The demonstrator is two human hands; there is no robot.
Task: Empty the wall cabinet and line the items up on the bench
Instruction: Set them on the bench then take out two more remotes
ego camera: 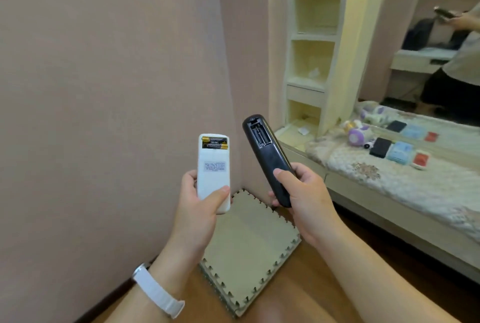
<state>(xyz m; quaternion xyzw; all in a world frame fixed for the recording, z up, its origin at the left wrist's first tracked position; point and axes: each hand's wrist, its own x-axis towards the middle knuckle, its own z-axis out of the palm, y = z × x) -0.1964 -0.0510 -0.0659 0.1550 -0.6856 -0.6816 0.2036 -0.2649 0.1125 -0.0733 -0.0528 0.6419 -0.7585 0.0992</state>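
My left hand grips a white remote held upright with its back to me; its battery bay is uncovered and two batteries show. My right hand grips a black remote, also back side up, with an uncovered, empty battery bay. Both are held out over the floor near the wall corner. To the right runs the bench with a lace cover. On it lie a purple toy, a black box, a light blue box and a red item in a row.
An open cream shelf unit stands at the bench's left end, with small white scraps on its lower shelves. A mirror behind the bench reflects a person. A stack of beige foam mats lies on the wooden floor by the pink wall.
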